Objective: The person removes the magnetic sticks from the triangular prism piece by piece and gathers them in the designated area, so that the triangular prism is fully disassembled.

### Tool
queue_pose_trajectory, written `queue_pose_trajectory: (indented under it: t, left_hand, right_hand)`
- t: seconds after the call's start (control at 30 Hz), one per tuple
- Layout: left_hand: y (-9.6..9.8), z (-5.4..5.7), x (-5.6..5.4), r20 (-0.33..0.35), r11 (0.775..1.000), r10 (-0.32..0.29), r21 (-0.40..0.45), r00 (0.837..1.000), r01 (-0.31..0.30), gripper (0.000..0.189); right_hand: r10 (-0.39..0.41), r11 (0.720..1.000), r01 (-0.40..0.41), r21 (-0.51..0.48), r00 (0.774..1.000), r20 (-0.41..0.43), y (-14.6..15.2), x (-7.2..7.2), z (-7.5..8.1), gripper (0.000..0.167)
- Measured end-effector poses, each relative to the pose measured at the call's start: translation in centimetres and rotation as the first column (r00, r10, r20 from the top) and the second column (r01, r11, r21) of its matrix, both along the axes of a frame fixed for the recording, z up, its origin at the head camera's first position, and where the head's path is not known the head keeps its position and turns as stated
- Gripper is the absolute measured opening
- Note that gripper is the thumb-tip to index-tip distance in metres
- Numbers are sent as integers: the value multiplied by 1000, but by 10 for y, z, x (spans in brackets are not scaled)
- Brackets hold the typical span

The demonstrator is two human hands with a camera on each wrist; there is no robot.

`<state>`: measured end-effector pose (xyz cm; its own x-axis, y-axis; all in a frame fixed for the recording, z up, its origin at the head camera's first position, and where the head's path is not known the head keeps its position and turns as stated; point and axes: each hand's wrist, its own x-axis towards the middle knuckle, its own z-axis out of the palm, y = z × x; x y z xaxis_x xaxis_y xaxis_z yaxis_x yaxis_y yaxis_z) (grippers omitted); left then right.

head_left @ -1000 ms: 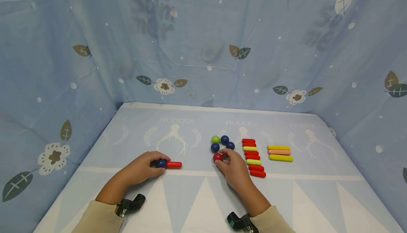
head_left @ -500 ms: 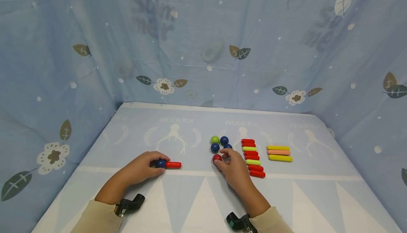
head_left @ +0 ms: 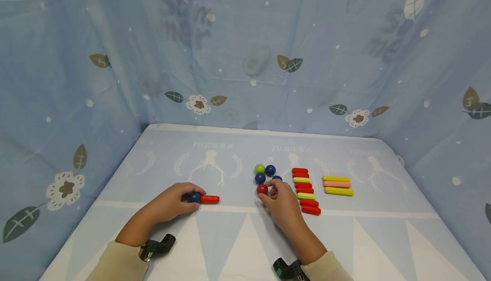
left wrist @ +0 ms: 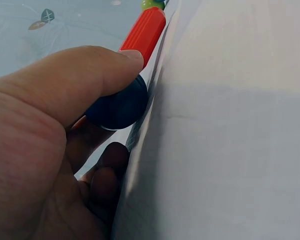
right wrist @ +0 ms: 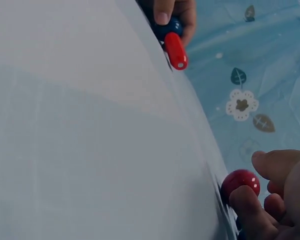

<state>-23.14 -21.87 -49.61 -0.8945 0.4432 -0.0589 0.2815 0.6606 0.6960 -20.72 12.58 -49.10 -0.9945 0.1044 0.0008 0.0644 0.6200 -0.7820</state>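
Note:
At the left of the table my left hand (head_left: 178, 202) pinches a dark blue ball (head_left: 194, 197) between thumb and fingers. A short red ribbed stick (head_left: 209, 199) points right from that ball, its end right at it. In the left wrist view the thumb lies over where the stick (left wrist: 149, 32) meets the ball (left wrist: 122, 107). Near the middle my right hand (head_left: 283, 202) has thumb and index finger around a red ball (head_left: 262, 189). In the right wrist view one fingertip overlaps the red ball (right wrist: 240, 182).
Just beyond the red ball sit a green ball (head_left: 259, 169) and blue balls (head_left: 270, 170), one partly hidden by my right hand. A column of red and lime sticks (head_left: 303, 185) lies right of it. Farther right are yellow sticks (head_left: 339, 191) and a pink one (head_left: 336, 183).
The rightmost blue ball has shifted slightly toward my right hand and is now partly hidden by it. Both hands stay nearly in place.

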Motion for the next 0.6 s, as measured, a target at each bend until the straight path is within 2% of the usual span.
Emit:
queue_pose_trajectory:
  t: [0.13, 0.27, 0.4, 0.6]
  left_hand:
    - [0, 0, 0, -1, 1000, 3, 2, 1000, -3, 34]
    - [1, 1, 0, 2, 1000, -1, 4, 1000, 1, 35]
    - [0, 1, 1, 12, 1000, 2, 6, 1000, -2, 36]
    - [0, 1, 0, 13, 1000, -8, 17, 1000, 8, 39]
  right_hand:
    - [45, 999, -45, 9, 999, -26, -6, 4, 5, 31]
    - [157, 987, -157, 26, 987, -15, -15, 7, 6, 31]
    - [274, 960, -275, 45, 961, 33, -25, 7, 6, 34]
    - [374, 921, -380, 85, 924, 81, -42, 3, 8, 34]
